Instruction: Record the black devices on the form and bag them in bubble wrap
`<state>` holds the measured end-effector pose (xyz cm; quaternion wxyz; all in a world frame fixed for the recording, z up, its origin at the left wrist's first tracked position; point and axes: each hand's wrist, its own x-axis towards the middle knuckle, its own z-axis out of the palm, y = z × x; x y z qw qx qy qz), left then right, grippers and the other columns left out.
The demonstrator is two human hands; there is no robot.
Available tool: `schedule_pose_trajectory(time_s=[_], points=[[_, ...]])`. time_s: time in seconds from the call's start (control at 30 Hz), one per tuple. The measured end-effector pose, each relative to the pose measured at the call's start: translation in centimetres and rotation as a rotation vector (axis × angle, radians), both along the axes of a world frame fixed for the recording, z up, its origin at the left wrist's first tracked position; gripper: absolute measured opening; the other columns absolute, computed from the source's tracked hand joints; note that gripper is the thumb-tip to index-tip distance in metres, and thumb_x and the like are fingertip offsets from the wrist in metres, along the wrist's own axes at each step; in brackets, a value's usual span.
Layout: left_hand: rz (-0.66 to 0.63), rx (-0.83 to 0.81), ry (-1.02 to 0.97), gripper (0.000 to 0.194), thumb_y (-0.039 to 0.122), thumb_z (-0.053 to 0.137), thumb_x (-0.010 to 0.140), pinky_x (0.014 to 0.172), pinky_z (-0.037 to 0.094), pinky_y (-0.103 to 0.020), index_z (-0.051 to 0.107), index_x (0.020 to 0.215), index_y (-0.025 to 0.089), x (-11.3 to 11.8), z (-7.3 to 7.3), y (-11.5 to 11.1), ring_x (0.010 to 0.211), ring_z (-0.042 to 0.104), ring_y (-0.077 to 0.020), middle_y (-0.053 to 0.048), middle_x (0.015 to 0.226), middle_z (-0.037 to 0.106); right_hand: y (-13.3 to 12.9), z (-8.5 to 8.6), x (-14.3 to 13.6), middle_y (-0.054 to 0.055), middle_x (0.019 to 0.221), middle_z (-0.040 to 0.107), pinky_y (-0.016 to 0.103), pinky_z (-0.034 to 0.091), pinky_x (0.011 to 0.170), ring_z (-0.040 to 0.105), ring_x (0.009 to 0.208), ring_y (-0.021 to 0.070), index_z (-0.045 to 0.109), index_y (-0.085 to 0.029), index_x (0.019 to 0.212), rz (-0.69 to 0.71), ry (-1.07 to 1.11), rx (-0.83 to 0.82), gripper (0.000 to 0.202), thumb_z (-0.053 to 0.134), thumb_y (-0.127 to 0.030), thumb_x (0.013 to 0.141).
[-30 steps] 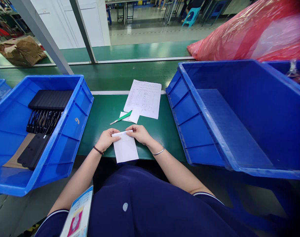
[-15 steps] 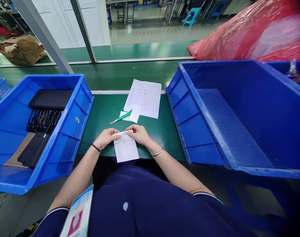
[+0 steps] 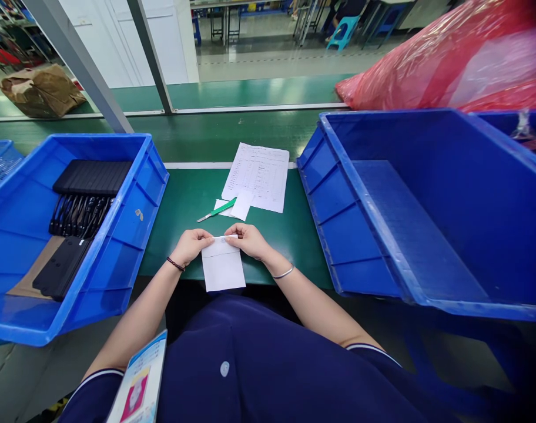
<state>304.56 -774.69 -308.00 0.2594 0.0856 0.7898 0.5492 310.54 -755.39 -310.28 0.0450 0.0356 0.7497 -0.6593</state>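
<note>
A white sheet of paper [image 3: 224,271] with a crease or line across its upper part hangs at the table's front edge. My left hand [image 3: 194,245] pinches its top left corner, and my right hand [image 3: 249,241] pinches the top right. Small print shows on the paper near my right thumb. Just beyond my hands, a green-handled craft knife [image 3: 223,207] lies with its blade toward the left. Its handle rests against small white paper slips [image 3: 241,207], which overlap a printed form [image 3: 261,173].
On the left, a blue bin [image 3: 148,194] holds black devices [image 3: 91,176], bundled black cables [image 3: 80,214] and cardboard. Another large blue bin [image 3: 351,235] stands on the right. Behind it lies a red plastic bag [image 3: 426,64]. A metal post [image 3: 83,64] rises at the back left.
The paper has turned slightly straighter and shifted a little left. My left fingers have slid back toward its corner, while my right hand keeps its grip.
</note>
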Motion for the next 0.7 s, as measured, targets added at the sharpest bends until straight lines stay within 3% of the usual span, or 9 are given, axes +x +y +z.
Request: schedule_pose_trajectory(time_s=[0.17,0.37,0.7], points=[[-0.035,-0.059,0.094,0.023,0.038,0.069,0.062,0.059,0.036,-0.027,0.069,0.067,0.015,0.7,0.7,0.2,0.062,0.051,-0.0147,-0.003,0.067,0.064,-0.2,2.1,-0.4,0.002,0.075,0.065,0.022,0.040,0.060,0.055,0.066,0.0114,0.066,-0.015,0.080,0.152,0.070,0.215,0.021,0.064,-0.036,0.074],[-0.120,-0.088,0.161,0.026,0.041,0.067,0.069,0.063,0.040,-0.026,0.072,0.075,0.016,1.6,1.8,-0.4,0.069,0.057,-0.0164,-0.004,0.075,0.069,-0.4,4.0,-0.7,0.001,0.068,0.062,0.021,0.038,0.058,0.051,0.061,0.0089,0.063,-0.013,0.072,0.257,0.013,0.214,0.020,0.063,-0.033,0.073],[-0.018,-0.104,0.193,0.026,0.041,0.070,0.066,0.058,0.040,-0.024,0.071,0.070,0.016,2.0,2.1,-1.8,0.063,0.055,-0.0140,-0.003,0.070,0.069,0.7,4.0,-0.1,-0.002,0.054,0.055,0.021,0.031,0.050,0.043,0.052,0.0073,0.058,-0.014,0.058,0.116,-0.142,0.217,0.036,0.074,-0.046,0.059]])
